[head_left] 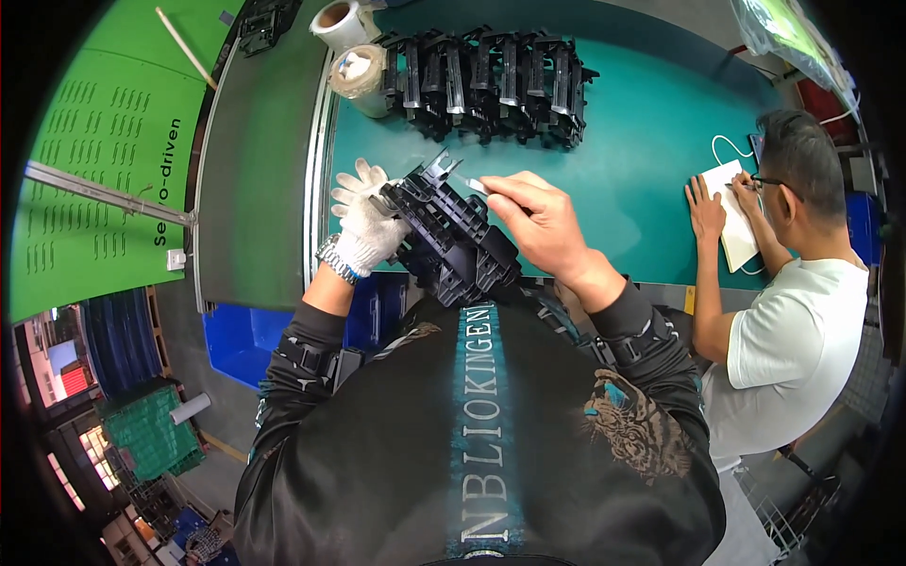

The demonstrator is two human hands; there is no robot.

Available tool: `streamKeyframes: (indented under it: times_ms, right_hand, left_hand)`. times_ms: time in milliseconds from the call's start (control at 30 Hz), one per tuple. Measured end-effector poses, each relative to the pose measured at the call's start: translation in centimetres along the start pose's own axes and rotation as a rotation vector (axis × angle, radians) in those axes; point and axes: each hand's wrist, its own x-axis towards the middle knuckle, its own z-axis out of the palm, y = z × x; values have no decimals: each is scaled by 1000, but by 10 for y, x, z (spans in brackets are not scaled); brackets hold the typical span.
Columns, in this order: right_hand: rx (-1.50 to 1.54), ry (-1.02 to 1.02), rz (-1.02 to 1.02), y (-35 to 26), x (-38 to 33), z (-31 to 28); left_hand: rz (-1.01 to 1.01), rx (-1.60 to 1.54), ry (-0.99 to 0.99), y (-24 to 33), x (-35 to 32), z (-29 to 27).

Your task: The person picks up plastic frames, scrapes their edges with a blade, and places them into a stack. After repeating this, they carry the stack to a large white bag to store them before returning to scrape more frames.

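A black moulded plastic frame (pixel 453 231), ribbed and full of slots, stands tilted at the near edge of the table, close to my torso. My left hand (pixel 363 217), in a white knitted glove, steadies its left side. Several gloved fingers spread away from the part; the thumb is hidden. My bare right hand (pixel 543 222) is closed round a slim hand tool with a pale tip (pixel 478 186). That tip points left, close to the upper end of the frame; whether it touches cannot be made out. Most of the tool lies inside my fist.
Several similar black frames (pixel 491 85) stand in a row at the back of the green table (pixel 623 189). Two tape rolls (pixel 359 80) sit beside them. Along the left runs a dark conveyor belt (pixel 255 170). At right, another person (pixel 793 311) writes in a notebook (pixel 739 226).
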Motion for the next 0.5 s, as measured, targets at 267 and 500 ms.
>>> streamKeyframes:
  times_ms: [267, 500]
  right_hand:
    - [-101, -122, -56, 25, 5, 8]
    - [217, 47, 473, 28, -36, 13]
  left_hand:
    - [-151, 5, 47, -13, 8, 107]
    - [-253, -229, 77, -21, 7, 138]
